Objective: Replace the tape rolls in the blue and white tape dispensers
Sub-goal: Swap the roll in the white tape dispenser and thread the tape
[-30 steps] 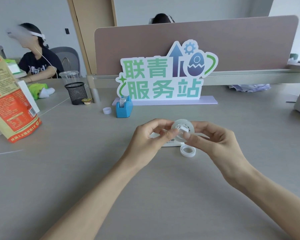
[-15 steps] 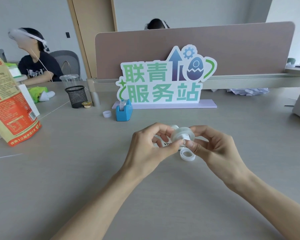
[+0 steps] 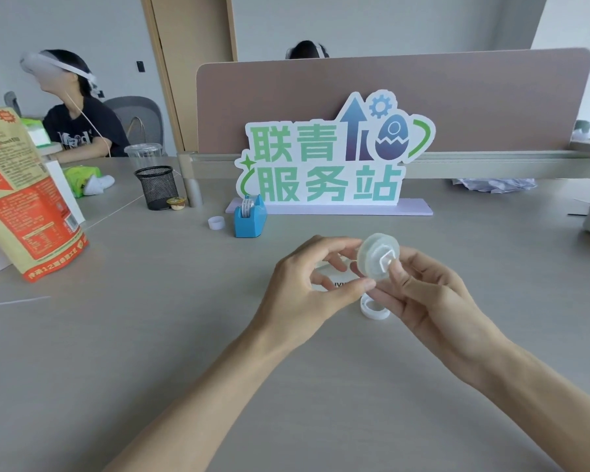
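Open room: I see the grey desk [image 3: 150,352] bare from its near edge up to my hands; the far edge is walled by a mauve divider panel [image 3: 457,97].
Right hand [image 3: 433,301]: fingers pinch a clear tape roll [image 3: 377,255], a smooth translucent disc with a white square hub, raised above the desk middle.
Left hand [image 3: 307,291]: curled, thumb and fingertips meeting at the roll's lower rim.
White tape dispenser [image 3: 334,281]: mostly hidden behind my fingers.
Empty core [image 3: 373,308]: white plastic ring lying flat just under my hands.
Blue tape dispenser [image 3: 250,218]: boxy plastic, roll fitted, standing toward the far edge before a cut-out sign [image 3: 331,155].
Left edge: tall paper bag [image 3: 21,199]; black mesh pen cup [image 3: 157,187] well behind it.
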`<state>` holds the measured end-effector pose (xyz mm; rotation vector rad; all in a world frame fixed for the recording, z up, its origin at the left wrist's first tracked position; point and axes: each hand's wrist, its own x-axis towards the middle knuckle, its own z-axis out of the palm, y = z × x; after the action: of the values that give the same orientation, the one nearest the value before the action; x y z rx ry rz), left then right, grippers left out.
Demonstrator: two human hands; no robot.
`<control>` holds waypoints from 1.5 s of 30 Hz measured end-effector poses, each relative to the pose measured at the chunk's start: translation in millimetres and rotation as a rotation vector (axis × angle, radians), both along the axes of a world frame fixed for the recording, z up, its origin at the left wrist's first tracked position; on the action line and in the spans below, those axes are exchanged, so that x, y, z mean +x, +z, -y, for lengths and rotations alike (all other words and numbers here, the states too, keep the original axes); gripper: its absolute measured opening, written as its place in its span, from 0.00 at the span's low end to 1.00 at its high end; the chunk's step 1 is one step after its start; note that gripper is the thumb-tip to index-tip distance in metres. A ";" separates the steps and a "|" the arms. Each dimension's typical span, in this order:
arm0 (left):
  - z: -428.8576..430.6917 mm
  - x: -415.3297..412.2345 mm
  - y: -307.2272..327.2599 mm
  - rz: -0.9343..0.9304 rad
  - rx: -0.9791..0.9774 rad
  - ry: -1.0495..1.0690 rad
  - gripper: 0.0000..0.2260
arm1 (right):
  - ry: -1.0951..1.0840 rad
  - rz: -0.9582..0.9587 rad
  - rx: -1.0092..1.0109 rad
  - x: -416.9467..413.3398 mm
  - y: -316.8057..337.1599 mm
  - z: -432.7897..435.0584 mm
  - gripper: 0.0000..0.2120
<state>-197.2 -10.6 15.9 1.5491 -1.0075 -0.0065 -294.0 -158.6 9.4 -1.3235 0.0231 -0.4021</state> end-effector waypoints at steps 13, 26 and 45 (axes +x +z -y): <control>2.3 1.0 -3.7 0.103 0.060 0.039 0.19 | 0.115 -0.165 0.171 0.2 3.0 0.3 0.20; 0.3 7.6 -1.4 0.004 -0.055 0.016 0.06 | 0.088 -0.117 0.137 -0.1 2.8 1.6 0.17; -5.2 17.5 -6.3 0.461 0.053 0.160 0.02 | 0.056 -0.080 0.044 4.1 -6.7 4.8 0.16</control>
<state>-179.7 -5.5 9.6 1.7167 -1.2422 0.4565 -289.9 -163.5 2.7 -1.2930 0.0613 -0.2993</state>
